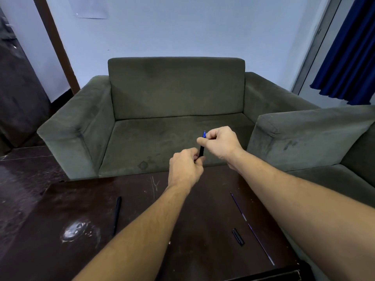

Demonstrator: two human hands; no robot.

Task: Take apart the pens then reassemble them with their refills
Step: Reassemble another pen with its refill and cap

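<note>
Both hands hold one dark pen (201, 150) upright above the table's far edge. My left hand (185, 168) grips its lower barrel. My right hand (220, 141) pinches the upper end, where a blue tip (204, 134) pokes out. On the dark table (182, 230) lie a whole black pen (117, 214) at the left, two thin refills (238, 206) (260, 244) at the right, and a short black pen piece (238, 236) between them.
A grey-green sofa (174, 110) stands just beyond the table, and a second sofa's arm (312, 134) rises at the right. A whitish scuffed patch (75, 232) marks the table's left side. Blue curtain (349, 47) hangs at the far right.
</note>
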